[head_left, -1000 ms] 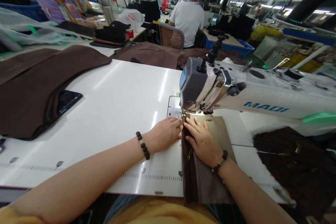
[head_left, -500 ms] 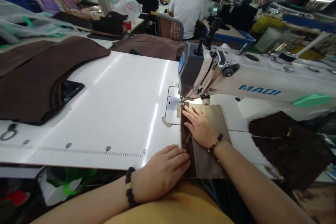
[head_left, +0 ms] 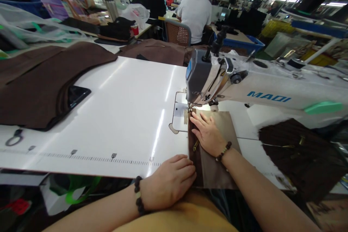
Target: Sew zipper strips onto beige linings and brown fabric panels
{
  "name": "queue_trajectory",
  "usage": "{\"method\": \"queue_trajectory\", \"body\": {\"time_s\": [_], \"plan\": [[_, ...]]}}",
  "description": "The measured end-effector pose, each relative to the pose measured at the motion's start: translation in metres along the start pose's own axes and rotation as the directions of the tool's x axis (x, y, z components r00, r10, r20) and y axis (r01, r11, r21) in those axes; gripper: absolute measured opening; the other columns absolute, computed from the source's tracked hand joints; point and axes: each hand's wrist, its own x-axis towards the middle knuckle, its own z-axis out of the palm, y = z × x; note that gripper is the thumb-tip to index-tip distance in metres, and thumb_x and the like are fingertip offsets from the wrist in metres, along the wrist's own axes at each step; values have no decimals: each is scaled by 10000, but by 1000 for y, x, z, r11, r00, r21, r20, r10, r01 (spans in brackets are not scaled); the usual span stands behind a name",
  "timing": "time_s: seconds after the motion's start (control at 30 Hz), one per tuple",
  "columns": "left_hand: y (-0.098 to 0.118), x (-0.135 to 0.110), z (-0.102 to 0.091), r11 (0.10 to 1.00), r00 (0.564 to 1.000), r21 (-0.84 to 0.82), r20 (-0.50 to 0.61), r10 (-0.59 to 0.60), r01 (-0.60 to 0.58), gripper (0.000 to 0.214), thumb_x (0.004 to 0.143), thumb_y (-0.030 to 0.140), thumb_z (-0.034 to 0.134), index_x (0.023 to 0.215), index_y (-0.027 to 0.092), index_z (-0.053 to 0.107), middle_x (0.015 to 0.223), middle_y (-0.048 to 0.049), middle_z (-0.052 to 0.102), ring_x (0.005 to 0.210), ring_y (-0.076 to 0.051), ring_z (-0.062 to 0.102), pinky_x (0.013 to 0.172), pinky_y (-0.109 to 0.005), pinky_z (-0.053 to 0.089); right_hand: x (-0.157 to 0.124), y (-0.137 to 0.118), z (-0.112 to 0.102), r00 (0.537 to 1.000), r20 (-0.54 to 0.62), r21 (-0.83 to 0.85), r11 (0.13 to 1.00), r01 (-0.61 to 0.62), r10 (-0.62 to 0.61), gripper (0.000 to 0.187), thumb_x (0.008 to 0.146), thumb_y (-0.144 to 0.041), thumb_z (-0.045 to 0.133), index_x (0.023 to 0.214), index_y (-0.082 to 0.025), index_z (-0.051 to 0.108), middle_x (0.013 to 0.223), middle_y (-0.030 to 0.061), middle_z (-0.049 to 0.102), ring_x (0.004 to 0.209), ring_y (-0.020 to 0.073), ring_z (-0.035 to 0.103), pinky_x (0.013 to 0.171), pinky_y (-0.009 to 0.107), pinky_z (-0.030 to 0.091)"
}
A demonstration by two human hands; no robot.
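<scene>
A brown fabric piece (head_left: 219,165) with a darker zipper strip (head_left: 199,170) along its left side lies under the head of a sewing machine (head_left: 244,83). My right hand (head_left: 208,135) rests flat on the fabric, fingers spread, with its fingertips just short of the presser foot (head_left: 190,109). A brass zipper pull (head_left: 195,146) shows left of that hand. Near the table's front edge, my left hand (head_left: 168,180) has its fingers curled over the strip's left edge. Its thumb and whatever lies beneath the fingers are hidden.
Stacked brown panels (head_left: 35,87) lie at the left, over a dark phone-like object (head_left: 78,95). Scissor handles (head_left: 14,138) poke out below. Another dark zippered piece (head_left: 301,156) is at the right. A person in a white shirt (head_left: 194,16) sits ahead.
The camera view has shifted slightly, so the whole scene sits a little lower. Both hands hold nearly the same places on the fabric, which shows no clear movement.
</scene>
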Motion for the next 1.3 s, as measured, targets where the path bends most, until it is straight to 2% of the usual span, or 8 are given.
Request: {"method": "queue_trajectory", "body": {"time_s": [0.17, 0.3, 0.5, 0.73, 0.97, 1.3], "plan": [[-1, -3, 2, 1000, 1000, -15, 15, 11, -10, 322, 933, 139, 263, 958, 59, 574, 895, -82, 612, 892, -182, 525, 901, -312, 420, -1, 0, 1, 1000, -19, -6, 1000, 6, -6, 404, 891, -267, 362, 1282, -192, 424, 1398, 54, 334, 1296, 266, 263, 1010, 563, 258], [-2, -2, 2, 998, 999, -52, 28, 21, -20, 341, 938, 149, 249, 952, 60, 578, 886, -86, 614, 887, -186, 524, 883, -316, 433, 0, -1, -1, 999, -21, -18, 999, 26, -27, 400, 893, -253, 362, 1283, -182, 414, 1395, 55, 338, 1309, 246, 244, 1023, 605, 186], [-4, 0, -1, 997, 999, -72, 36, 23, -21, 326, 935, 147, 261, 968, 49, 571, 890, -99, 615, 884, -193, 527, 858, -324, 453, 0, 2, 0, 1000, 2, 51, 998, 26, -26, 400, 894, -241, 358, 1285, -164, 402, 1407, 52, 316, 1306, 204, 265, 1046, 528, 231], [-2, -1, -2, 996, 1000, -87, 19, 22, -20, 284, 924, 130, 300, 968, 43, 566, 905, -109, 613, 897, -196, 525, 853, -329, 460, 0, 3, 2, 1000, -19, 69, 997, 18, -16, 436, 898, -257, 350, 1321, -150, 351, 1404, 74, 317, 1308, 196, 259, 1059, 516, 202], [-1, 0, -3, 994, 999, -107, 35, 29, -25, 300, 926, 134, 281, 971, 48, 565, 878, -110, 613, 894, -196, 532, 846, -318, 457, 0, 3, 2, 1000, -1, 48, 999, 19, -19, 430, 902, -269, 331, 1314, -153, 365, 1412, 58, 303, 1311, 198, 251, 1063, 513, 197], [0, 0, -3, 995, 987, -97, 160, -14, 30, 229, 913, 154, 347, 988, 96, 556, 919, -99, 613, 939, -184, 537, 892, -303, 435, 0, 2, 2, 1000, 26, 29, 1000, 9, -10, 429, 900, -253, 323, 1315, -152, 361, 1419, 38, 286, 1315, 204, 242, 1060, 520, 202]]}}
